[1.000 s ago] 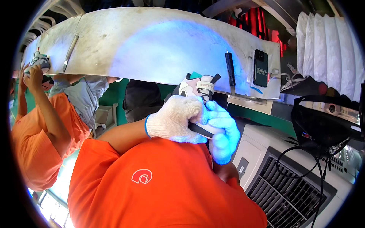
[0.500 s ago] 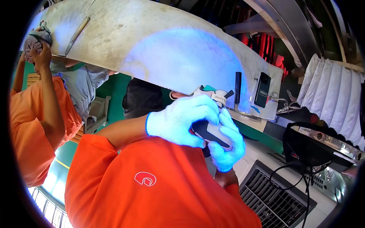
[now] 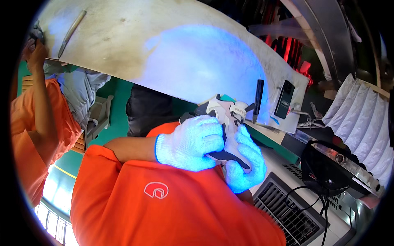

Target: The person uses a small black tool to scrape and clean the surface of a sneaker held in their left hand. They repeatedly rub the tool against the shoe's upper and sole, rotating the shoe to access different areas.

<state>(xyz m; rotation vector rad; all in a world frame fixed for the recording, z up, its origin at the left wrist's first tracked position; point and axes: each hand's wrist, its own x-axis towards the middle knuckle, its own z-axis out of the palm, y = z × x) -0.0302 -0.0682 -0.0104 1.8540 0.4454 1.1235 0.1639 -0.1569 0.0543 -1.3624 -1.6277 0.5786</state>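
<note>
A sneaker (image 3: 230, 138) in white, grey and black is held close to the front of my orange shirt, just off the table's near edge. My left hand (image 3: 189, 144), in a white knit glove lit blue, is closed on its left side with the fingers curled over. On the other side my right hand (image 3: 247, 162), gloved alike, wraps the shoe's grey and black end, thumb below and fingers along its edge. The shoe's tongue and upper point away from me toward the table. Parts of the sole and side are hidden under both gloves.
On the pale table (image 3: 123, 45) lie a black pen-like tool (image 3: 258, 100), a black phone (image 3: 284, 99) and, far left, a knife (image 3: 72, 33). A co-worker's hand (image 3: 37, 53) holds another shoe. A black mesh-covered device (image 3: 324, 168) and white ribbed duct (image 3: 357, 119) stand right.
My left hand has shifted down and left on the sneaker, baring more of its upper. My right hand has dropped slightly. The view has shifted a little.
</note>
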